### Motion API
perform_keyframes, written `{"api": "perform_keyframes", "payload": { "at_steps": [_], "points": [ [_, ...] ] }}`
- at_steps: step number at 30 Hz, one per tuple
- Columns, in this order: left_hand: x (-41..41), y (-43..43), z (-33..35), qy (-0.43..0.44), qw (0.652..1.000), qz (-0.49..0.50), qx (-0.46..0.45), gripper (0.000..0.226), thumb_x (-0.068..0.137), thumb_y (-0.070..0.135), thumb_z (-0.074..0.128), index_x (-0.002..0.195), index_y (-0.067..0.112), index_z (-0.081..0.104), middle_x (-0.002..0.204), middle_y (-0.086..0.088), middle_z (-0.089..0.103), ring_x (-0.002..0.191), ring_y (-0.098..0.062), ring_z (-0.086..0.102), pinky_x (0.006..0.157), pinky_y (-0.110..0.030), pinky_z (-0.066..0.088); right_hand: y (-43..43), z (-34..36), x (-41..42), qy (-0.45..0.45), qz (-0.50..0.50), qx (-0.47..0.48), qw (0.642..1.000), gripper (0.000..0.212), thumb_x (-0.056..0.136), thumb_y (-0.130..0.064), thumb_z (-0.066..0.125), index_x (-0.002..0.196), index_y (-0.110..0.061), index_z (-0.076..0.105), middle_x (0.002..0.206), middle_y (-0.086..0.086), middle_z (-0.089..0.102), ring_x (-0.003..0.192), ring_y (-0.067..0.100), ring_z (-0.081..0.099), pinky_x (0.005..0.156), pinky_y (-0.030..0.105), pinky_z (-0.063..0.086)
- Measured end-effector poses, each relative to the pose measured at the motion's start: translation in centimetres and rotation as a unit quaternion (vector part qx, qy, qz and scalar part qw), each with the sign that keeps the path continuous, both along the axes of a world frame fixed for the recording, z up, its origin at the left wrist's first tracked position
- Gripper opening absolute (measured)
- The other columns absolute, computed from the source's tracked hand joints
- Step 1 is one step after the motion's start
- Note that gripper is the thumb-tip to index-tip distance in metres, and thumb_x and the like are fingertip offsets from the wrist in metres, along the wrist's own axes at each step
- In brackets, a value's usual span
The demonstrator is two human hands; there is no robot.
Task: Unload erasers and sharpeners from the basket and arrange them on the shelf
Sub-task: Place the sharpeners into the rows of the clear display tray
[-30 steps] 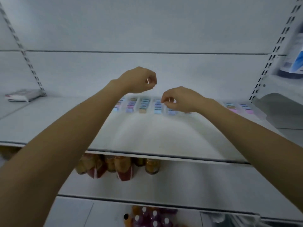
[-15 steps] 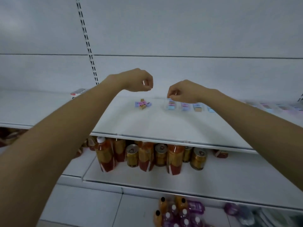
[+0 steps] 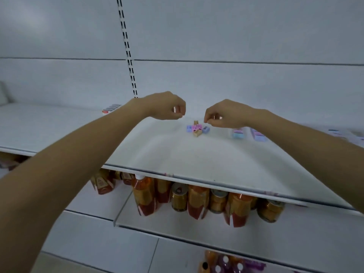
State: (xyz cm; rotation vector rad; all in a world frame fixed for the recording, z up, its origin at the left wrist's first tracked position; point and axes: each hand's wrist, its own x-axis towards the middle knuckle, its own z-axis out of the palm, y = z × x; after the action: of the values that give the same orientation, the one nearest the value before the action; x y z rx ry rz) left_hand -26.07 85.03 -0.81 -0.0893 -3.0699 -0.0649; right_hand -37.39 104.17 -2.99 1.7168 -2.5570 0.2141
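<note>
White shop shelving, pale back panel (image 3: 236, 32), 1 slotted upright (image 3: 128, 56) left of centre. Both forearms reach in over the shelf (image 3: 197, 158).

- Left hand (image 3: 167, 107): above the shelf, fingers curled in, thumb tip against forefinger. Cannot tell if anything is pinched.
- Right hand (image 3: 222, 113): same curled posture, fingertips just above and right of the sharpeners. Contents not readable either.
- Sharpeners (image 3: 197, 128): small loose cluster on the shelf between and below the 2 hands; purple, pink, tan and blue pieces touching one another.
- Eraser packs (image 3: 238, 133): 2 visible to the right of the cluster, partly behind the right wrist, blurred.
- Flat box (image 3: 111, 108): far back left, behind the left forearm.
- Lower shelf (image 3: 197, 229): orange bottles (image 3: 144, 196) and gold cans (image 3: 178, 198), standing upright.
</note>
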Motion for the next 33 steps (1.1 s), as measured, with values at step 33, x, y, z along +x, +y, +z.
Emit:
{"api": "perform_keyframes", "payload": {
  "at_steps": [33],
  "points": [
    [-7.5,-5.6,-8.3,0.044,0.977,-0.127,0.167,0.035,0.083,0.022,0.065,0.116,0.014,0.058,0.106,-0.005,0.055,0.086,-0.012,0.051,0.08,-0.02,0.039,-4.5,-4.1,0.4,-0.077,-0.183,0.006,0.98,0.027,0.088,-0.027,0.057,0.113,-0.017,0.061,0.108,0.001,0.064,0.094,0.016,0.058,0.077,0.021,0.038]
  ]
}}
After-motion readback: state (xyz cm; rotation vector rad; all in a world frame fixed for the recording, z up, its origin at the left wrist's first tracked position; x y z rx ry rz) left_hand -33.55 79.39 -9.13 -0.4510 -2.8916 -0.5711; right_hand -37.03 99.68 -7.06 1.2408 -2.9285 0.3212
